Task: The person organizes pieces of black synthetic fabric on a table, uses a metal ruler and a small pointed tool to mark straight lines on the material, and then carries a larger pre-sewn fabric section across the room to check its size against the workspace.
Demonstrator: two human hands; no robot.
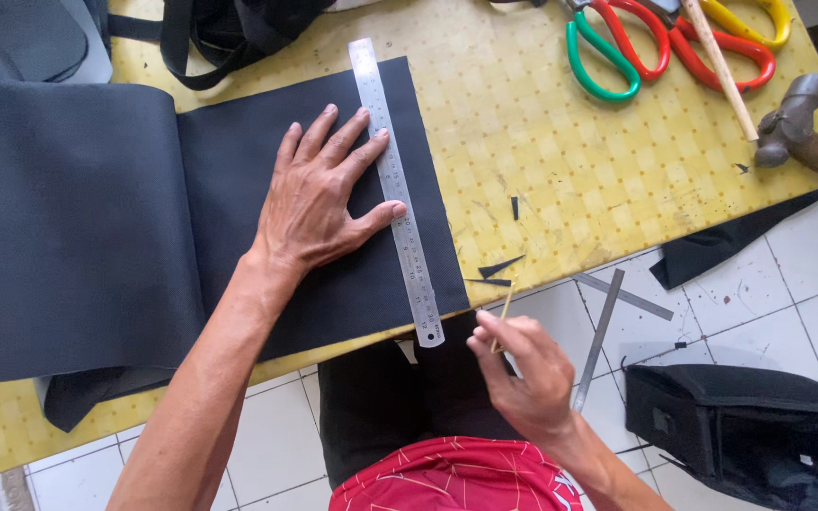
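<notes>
A steel ruler [396, 189] is laid lengthwise near the right edge of a black sheet [239, 218], which lies flat on the counter [560, 161], its left part curving up into a loose roll. The ruler is pinned by the left hand [319, 194]: palm flat on the sheet, fingers spread, thumb and fingertips touching the ruler's left edge. The right hand [521, 371], off the counter's near edge, is pinched shut on a thin pale stick [503, 322], tip pointing toward the ruler's lower end. Risks, judged: smooth bare metal on a matte, slightly grained sheet may skate if side pressure is met, since the hold sits at mid-length and the overhanging lower end is unsupported; a line would then wander. The thumb lies at the ruler, so a slip of the stick could reach it. The rolled part may spring and drag the sheet. Small black offcuts [496, 272] lie just right of the sheet. Farther off: scissors [617, 47] with red, green and yellow plastic loops, a hammer [792, 123] with dull metal head and wooden handle, and a black bag [750, 426] on the white tiled floor [807, 293].
</notes>
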